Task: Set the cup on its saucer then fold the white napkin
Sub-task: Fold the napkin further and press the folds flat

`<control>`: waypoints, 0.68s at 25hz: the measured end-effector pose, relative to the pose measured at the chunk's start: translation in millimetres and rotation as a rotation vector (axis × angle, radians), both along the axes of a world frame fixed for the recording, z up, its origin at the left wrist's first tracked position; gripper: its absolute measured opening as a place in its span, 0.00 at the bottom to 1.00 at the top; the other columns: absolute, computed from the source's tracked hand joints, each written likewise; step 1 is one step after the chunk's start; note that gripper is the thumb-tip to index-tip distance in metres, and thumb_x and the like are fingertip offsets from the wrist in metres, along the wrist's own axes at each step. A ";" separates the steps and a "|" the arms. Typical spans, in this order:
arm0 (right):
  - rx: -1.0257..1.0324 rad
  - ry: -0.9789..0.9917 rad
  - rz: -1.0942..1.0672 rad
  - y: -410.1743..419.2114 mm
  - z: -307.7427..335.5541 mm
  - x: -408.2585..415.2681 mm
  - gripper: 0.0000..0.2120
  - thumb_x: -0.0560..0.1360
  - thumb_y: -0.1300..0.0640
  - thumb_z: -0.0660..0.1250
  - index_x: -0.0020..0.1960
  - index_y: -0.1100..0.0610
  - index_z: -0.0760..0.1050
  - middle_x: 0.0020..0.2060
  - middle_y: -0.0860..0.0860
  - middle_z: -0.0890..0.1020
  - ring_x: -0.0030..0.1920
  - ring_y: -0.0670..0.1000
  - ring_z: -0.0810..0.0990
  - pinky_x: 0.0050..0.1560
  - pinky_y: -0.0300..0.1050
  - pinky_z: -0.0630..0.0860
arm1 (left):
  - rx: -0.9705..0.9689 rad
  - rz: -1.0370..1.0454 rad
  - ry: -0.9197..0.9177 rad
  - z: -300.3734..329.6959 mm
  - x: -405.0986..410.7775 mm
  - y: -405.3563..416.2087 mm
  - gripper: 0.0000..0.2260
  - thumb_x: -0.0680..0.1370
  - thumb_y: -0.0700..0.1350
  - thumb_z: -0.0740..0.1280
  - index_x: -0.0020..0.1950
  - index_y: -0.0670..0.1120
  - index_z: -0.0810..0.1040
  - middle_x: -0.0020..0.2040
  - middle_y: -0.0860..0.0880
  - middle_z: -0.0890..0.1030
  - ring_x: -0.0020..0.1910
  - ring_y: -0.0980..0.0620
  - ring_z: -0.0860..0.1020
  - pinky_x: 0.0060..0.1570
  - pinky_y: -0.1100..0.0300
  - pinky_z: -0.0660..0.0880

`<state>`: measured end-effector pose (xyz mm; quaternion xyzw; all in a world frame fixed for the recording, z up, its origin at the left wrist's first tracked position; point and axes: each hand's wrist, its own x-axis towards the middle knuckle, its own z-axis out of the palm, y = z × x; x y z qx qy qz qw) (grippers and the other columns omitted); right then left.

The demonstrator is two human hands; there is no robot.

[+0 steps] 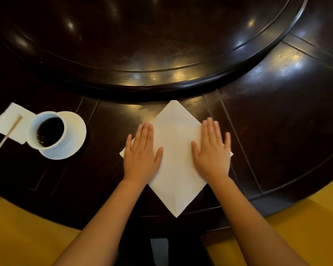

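A white napkin lies flat as a diamond on the dark table, one corner pointing toward me. My left hand presses flat on its left part, fingers straight. My right hand presses flat on its right part, fingers straight and slightly blurred. At the left, a white cup holding dark liquid stands on its white saucer.
A smaller white napkin lies left of the cup with a thin wooden stick across it. A large raised turntable fills the table's middle behind the napkin. Yellow seat cushions border the table's near edge.
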<state>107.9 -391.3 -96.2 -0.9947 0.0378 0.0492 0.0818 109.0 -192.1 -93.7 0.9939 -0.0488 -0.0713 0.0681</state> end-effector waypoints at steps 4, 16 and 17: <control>-0.026 0.019 -0.245 -13.3 13.6 6.3 0.33 0.77 0.39 0.42 0.75 0.56 0.42 0.76 0.51 0.42 0.74 0.49 0.39 0.72 0.64 0.39 | 0.000 0.043 0.007 3.0 -2.0 0.1 0.31 0.78 0.57 0.46 0.76 0.44 0.44 0.78 0.46 0.48 0.75 0.52 0.44 0.72 0.49 0.46; -0.053 0.067 0.731 22.2 15.6 100.9 0.27 0.81 0.46 0.44 0.76 0.55 0.43 0.77 0.53 0.47 0.75 0.50 0.41 0.74 0.53 0.39 | 0.034 -0.167 -0.012 6.7 -7.1 4.0 0.32 0.76 0.60 0.47 0.76 0.45 0.45 0.76 0.45 0.47 0.75 0.49 0.47 0.71 0.44 0.45; -0.046 0.065 0.720 22.6 15.8 103.4 0.27 0.81 0.46 0.44 0.76 0.55 0.43 0.76 0.53 0.47 0.75 0.50 0.42 0.74 0.52 0.40 | 0.001 -0.294 -0.005 7.5 -12.2 4.7 0.31 0.76 0.59 0.49 0.76 0.47 0.48 0.76 0.45 0.50 0.75 0.47 0.50 0.71 0.43 0.45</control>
